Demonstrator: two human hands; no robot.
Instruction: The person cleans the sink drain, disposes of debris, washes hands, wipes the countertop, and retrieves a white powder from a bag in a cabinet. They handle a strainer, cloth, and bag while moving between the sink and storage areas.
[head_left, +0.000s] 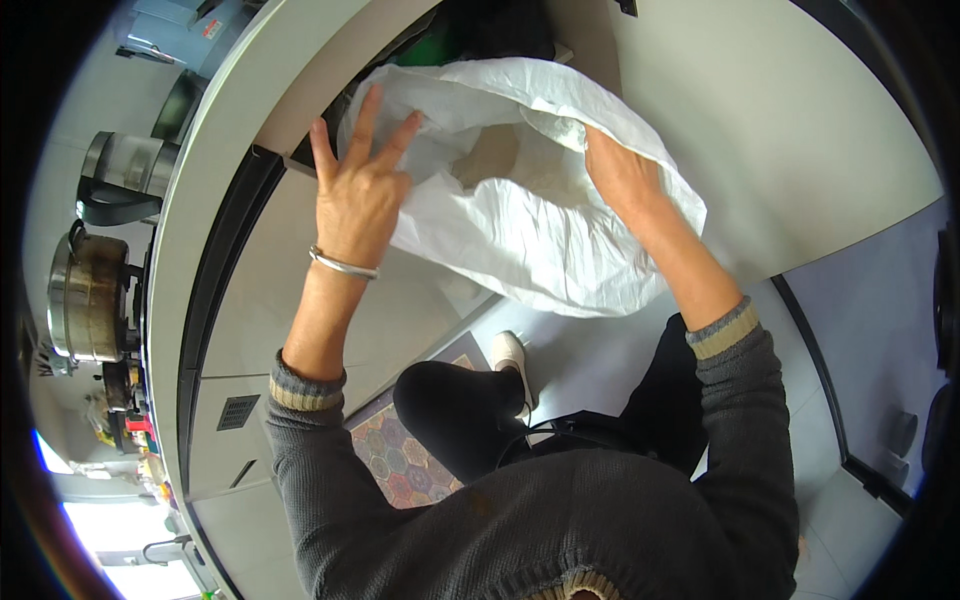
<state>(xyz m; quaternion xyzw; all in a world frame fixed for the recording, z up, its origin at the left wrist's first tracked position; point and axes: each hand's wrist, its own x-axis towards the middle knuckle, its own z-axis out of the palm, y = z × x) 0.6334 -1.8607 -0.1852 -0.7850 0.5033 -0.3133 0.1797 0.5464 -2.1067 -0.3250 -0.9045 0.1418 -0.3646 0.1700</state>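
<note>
A large white woven sack (547, 240) gapes wide in front of me, its mouth facing up. At its left rim is my left hand (360, 187), with three fingers spread and the thumb and index finger tucked against the sack's edge, pinching it. My right hand (619, 169) reaches inside the sack at the right, its fingertips hidden. A clear, shallow container (559, 129), perhaps a bowl or scoop, is in that hand against the inner wall. Down in the sack a tan patch (487, 156) shows; I cannot tell what it is.
An open cabinet (585, 37) with dark contents lies behind the sack, its pale door (750, 135) swung out at right. Along the left countertop (169, 300) stand a glass kettle (127, 176) and a steel pot (90, 296). A patterned mat (405, 457) lies by my feet.
</note>
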